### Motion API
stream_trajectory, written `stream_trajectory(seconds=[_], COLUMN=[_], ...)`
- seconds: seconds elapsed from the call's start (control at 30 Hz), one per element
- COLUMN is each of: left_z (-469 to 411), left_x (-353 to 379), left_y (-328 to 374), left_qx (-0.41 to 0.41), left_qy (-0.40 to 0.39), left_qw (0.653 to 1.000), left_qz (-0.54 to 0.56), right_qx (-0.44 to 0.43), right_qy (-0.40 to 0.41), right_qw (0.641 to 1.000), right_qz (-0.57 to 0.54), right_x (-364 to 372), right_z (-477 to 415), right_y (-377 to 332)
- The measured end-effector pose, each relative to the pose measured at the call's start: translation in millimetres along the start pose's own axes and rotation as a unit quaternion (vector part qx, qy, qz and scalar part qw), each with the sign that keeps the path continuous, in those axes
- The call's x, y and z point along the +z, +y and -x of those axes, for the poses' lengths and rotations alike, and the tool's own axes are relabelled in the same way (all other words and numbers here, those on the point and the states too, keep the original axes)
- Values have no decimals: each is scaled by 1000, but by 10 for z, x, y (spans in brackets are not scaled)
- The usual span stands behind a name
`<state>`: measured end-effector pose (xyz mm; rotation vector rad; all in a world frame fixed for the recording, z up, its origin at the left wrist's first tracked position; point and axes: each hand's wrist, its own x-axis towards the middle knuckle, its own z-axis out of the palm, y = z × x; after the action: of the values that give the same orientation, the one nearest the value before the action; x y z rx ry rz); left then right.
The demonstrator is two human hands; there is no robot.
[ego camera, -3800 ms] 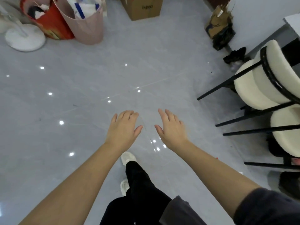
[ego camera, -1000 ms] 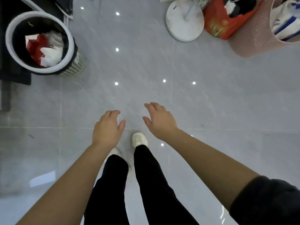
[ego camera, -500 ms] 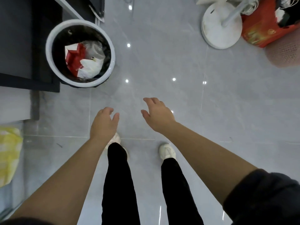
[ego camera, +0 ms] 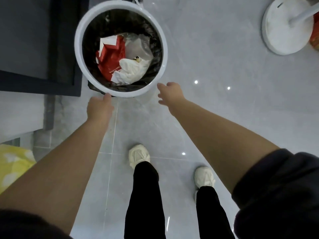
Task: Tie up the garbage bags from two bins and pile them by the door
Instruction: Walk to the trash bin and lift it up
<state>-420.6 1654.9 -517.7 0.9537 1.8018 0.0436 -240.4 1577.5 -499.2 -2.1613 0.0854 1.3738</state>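
A round white bin point(ego camera: 78, 54) stands on the grey floor at the upper left, lined with a black garbage bag point(ego camera: 155, 49). Inside lie red and white paper packaging and crumpled clear plastic. My left hand point(ego camera: 100, 107) reaches to the bin's near rim, fingertips touching or almost touching its lower left edge. My right hand point(ego camera: 170, 94) hovers just right of the rim's near edge, fingers apart and empty. Neither hand holds the bag.
Dark furniture point(ego camera: 34, 40) stands directly left of the bin. A white round fan base point(ego camera: 284, 31) sits at the upper right, with a red object at the frame edge beside it. A yellow cloth point(ego camera: 12, 164) lies at the left edge. My feet stand on the tiled floor below the bin.
I have walked toward the bin, which now sits much closer in view. Both hands have stretched forward from mid-floor to the bin's near rim.
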Motion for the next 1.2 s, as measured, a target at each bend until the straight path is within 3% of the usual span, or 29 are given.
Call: stream_trajectory(seconds=[0.13, 0.4, 0.7, 0.77, 0.83, 0.93, 1.2], left_z=[-383, -458, -39, -56, -123, -250, -398], left_x=[70, 118, -36, -124, -218, -306, -334], left_y=[109, 132, -296, -301, -228, -61, 82], left_qx=[-38, -66, -192, -160, -68, 44, 61], left_qy=[-16, -32, -56, 6, 82, 114, 103], left_qw=[993, 982, 979, 986, 986, 979, 962], left_qz=[110, 173, 45, -39, -128, -164, -246], right_qx=[25, 40, 112, 77, 12, -61, -57], right_qy=[-1, 36, 35, 58, 95, 125, 125], right_qw=[996, 998, 990, 990, 987, 976, 967], right_qz=[-88, -25, 76, 107, 130, 166, 216], right_x=[132, 270, 163, 111, 49, -32, -63], right_z=[-234, -403, -79, -68, -99, -200, -310], right_y=[-155, -122, 428, 506, 478, 355, 198])
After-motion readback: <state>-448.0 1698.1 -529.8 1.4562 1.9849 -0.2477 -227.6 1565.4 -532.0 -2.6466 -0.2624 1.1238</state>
